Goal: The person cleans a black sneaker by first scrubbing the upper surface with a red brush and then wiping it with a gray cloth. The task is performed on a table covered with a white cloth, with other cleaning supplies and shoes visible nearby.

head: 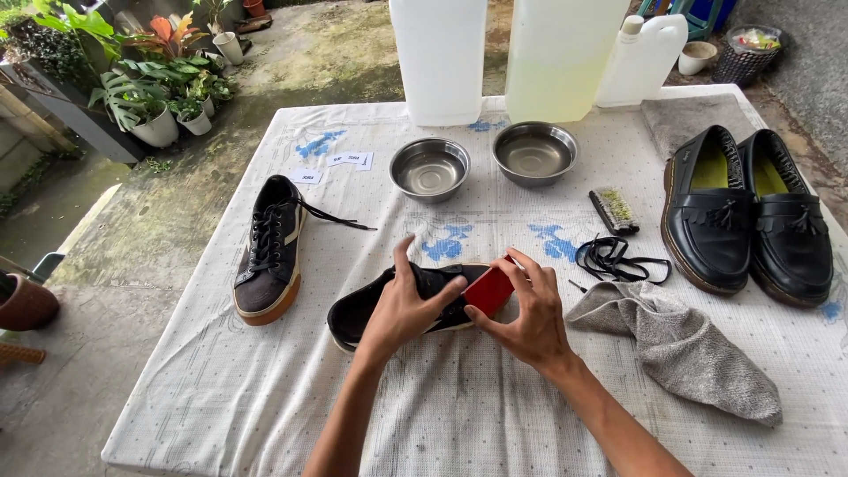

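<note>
A black sneaker [358, 311] lies on its side in the middle of the table, without laces. My left hand [405, 307] grips it across the middle. My right hand [528, 311] holds its red-lined heel end [488, 289], fingers curled over the rim. A second dark sneaker [269, 252] with black laces and a tan sole stands upright to the left. Loose black laces [614, 259] lie in a heap right of my hands, beside a grey cloth [680, 344].
Two steel bowls [429, 168] [534, 152] sit behind the shoe, with large white jugs [439, 57] further back. A small brush [614, 210] and a pair of black tasselled loafers [746, 212] are at the right. Potted plants [155, 97] stand on the ground, left.
</note>
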